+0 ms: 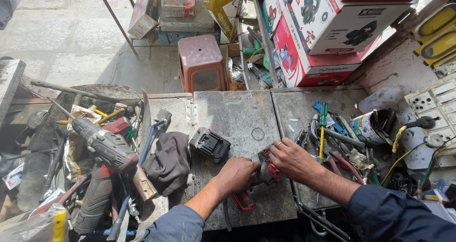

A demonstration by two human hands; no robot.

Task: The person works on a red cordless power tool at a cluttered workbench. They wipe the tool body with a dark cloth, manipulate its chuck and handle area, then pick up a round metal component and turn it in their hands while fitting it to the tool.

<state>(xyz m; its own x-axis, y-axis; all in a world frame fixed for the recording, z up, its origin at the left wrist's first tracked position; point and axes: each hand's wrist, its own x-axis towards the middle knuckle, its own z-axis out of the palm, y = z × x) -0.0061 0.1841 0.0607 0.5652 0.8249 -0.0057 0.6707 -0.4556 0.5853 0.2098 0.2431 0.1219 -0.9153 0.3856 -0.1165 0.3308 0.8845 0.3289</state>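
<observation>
A red and black power tool body (267,171) lies on the dark metal workbench (237,113), its red handle end (242,201) sticking out toward me. My left hand (236,174) is closed around its middle. My right hand (293,159), with a ring on one finger, grips the tool's front end from the right. A black battery pack (210,144) rests on the bench just left of my left hand, apart from the tool.
A dark cloth (169,162) lies left of the battery. A worn drill (105,147) sits among tools in a cluttered tray at left. Screwdrivers and pliers (327,137), a tin can (370,126) at right. A brown plastic stool (201,61) and stacked tool boxes (327,28) stand behind.
</observation>
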